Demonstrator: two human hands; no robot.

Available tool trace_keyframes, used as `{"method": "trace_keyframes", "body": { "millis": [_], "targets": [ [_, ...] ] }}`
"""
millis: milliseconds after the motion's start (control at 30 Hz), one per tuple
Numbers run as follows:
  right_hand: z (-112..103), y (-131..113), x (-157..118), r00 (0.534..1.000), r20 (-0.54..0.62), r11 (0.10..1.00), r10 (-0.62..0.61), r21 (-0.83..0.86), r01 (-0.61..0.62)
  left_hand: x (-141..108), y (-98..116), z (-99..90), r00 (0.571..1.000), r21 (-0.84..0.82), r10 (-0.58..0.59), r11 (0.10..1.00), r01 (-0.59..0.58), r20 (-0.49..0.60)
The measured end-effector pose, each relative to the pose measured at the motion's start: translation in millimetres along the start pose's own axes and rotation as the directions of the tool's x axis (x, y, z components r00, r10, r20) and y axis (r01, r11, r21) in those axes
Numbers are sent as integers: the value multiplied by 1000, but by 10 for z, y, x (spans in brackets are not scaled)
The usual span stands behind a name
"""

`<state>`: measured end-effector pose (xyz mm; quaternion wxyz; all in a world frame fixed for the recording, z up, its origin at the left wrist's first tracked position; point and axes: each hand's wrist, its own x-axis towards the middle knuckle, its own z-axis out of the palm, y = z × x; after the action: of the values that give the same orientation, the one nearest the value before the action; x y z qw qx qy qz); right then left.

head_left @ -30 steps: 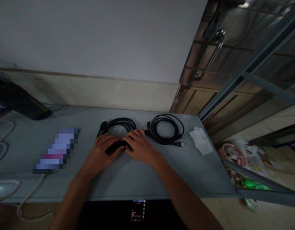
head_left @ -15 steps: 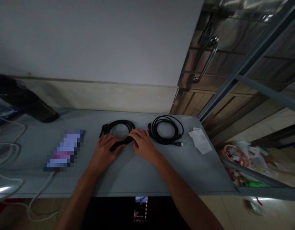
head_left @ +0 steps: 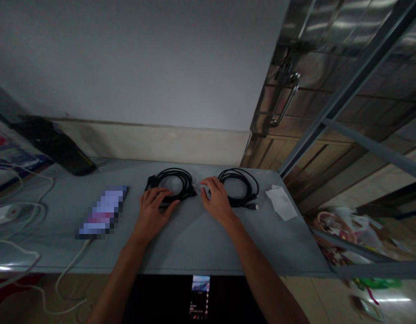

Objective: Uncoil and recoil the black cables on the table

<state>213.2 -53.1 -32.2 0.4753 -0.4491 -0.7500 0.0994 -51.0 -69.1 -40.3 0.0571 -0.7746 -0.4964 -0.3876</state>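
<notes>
Two coils of black cable lie side by side on the grey table. My left hand [head_left: 155, 207] rests at the near left edge of the left cable coil [head_left: 185, 175], fingers spread and thumb apart, touching it. Between the coils, my right hand [head_left: 216, 198] has its thumb and fingers parted, with no cable gripped in them. Something small and pale, perhaps a clear connector cover, shows by its fingertips; I cannot make it out. The right cable coil [head_left: 253, 182] is partly hidden behind that hand, and its plug [head_left: 251, 206] points right.
A phone [head_left: 105, 209] with a white cable lies left on the table [head_left: 194, 252]. Behind it leans a dark bottle [head_left: 59, 144]. White paper [head_left: 281, 202] lies at the right, near a metal frame [head_left: 349, 96]. Another lit phone screen [head_left: 200, 297] shows below the table edge.
My right hand has let go of the left coil's cable and moved right, away from it. My left hand has loosened its grip. The view has shifted slightly.
</notes>
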Motion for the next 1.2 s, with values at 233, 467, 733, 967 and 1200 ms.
{"method": "trace_keyframes", "body": {
  "millis": [233, 467, 733, 967, 1200],
  "targets": [
    [-365, 197, 13, 998, 54, 977, 44, -211, -31, 30, 46, -93, 998, -50, -32, 998, 30, -52],
    [-918, 518, -296, 960, 253, 848, 121, -529, 32, 28, 56, -111, 998, -82, -25, 996, 21, -53],
    [-911, 677, -470, 983, 146, 871, 115, -490, -29, 53, 75, -126, 998, -77, -18, 997, 14, -61],
    [-997, 657, -468, 974, -30, 894, 223, -392, -217, 72, 76, -138, 998, -83, -61, 995, 58, -23],
    [-1038, 605, -460, 882, -241, 900, 404, -65, -430, 77, 87, -139, 999, -91, -36, 995, 32, -36]
  ]
}}
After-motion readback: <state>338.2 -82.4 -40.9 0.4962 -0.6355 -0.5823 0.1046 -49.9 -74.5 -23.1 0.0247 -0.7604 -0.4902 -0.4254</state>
